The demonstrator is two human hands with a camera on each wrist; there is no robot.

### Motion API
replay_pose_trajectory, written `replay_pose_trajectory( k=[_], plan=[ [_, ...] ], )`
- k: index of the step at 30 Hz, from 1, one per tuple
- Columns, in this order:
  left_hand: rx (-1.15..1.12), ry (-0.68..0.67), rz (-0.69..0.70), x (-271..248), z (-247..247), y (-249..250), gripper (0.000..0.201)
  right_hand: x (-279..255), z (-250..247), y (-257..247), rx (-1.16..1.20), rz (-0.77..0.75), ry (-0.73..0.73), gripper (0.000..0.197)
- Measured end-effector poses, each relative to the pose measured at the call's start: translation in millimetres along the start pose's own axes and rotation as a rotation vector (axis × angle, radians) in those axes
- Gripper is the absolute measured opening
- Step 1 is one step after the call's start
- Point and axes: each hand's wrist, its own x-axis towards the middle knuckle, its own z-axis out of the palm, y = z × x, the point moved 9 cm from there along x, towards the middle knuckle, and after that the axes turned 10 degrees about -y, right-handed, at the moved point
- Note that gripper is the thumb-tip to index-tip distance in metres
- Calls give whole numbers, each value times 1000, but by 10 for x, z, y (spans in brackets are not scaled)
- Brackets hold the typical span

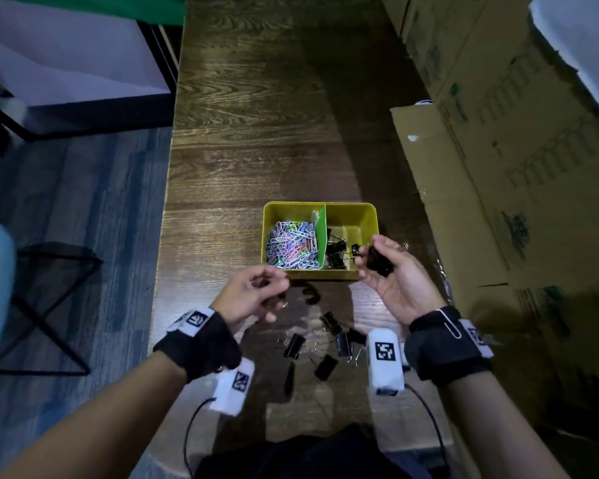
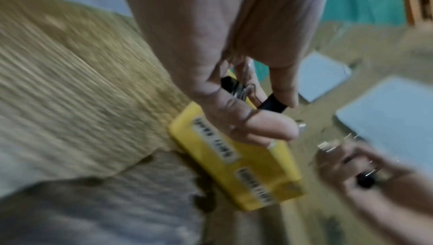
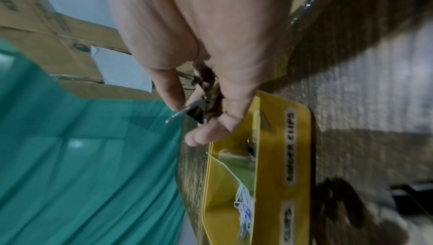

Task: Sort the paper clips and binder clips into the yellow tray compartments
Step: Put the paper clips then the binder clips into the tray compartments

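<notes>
The yellow tray [image 1: 367,216] stands mid-table, split by a green divider [image 1: 321,236]. Coloured paper clips [image 1: 293,245] fill its left compartment and black binder clips [image 1: 336,250] lie in the right one. My right hand [image 1: 372,255], palm up over the tray's near right corner, grips several black binder clips [image 1: 379,262]; the right wrist view shows one binder clip [image 3: 196,113] pinched by its fingers. My left hand [image 1: 274,285] hovers just before the tray's near left corner, fingers curled round black binder clips [image 2: 273,103]. Several loose binder clips [image 1: 329,340] lie on the table near me.
Stacked cardboard boxes [image 1: 498,167] line the table's right side, close to the tray. The wooden table's left edge [image 1: 166,236] drops to a blue-grey floor, where a black wire-frame stool [image 1: 49,305] stands. A white box [image 1: 66,63] sits far left.
</notes>
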Motion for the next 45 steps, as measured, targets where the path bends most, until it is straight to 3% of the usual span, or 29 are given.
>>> replay_pose_trajectory(
  k=[3,6,8,12,15,20,23,26,27,29,33,35,39,43,45],
  plan=[
    [-132,-61,46,180,464,454,23,136,9,-176,-119,-20,52,13],
    [-131,-2,23,454,763,723,15,342,39,-242,-249,1,75,36],
    [-64,44,16,635,878,842,13,463,29,-252,-323,36,97,49],
    [191,46,-23,888,1040,957,27,581,63,-265,-434,121,69,45],
    [285,38,3,905,1082,1057,32,601,40,-278,-503,160,51,68],
    [264,71,90,737,950,1108,17,401,47,-456,-520,63,-49,42],
    [322,24,125,540,839,973,13,197,-94,-538,-660,5,-46,22],
    [657,-129,87,356,767,619,5,30,-304,-344,-977,97,-110,14],
    [811,-194,47,308,752,441,2,-23,-358,-199,-1088,167,-163,20],
    [1121,-244,-28,223,671,114,13,-101,-448,153,-1291,298,-258,38],
    [1471,-261,-168,50,628,-418,61,-120,-546,791,-1686,353,-316,77],
    [1521,-291,-232,0,680,-660,71,-128,-548,977,-1834,306,-282,80],
    [1522,-290,-176,32,747,-795,51,-143,-500,1080,-1814,178,-214,52],
    [1337,-260,-38,23,661,-688,33,-137,-544,1124,-1754,237,-294,51],
    [1195,-176,-35,6,542,-618,39,-135,-529,1076,-1781,210,-287,42]
  ],
)
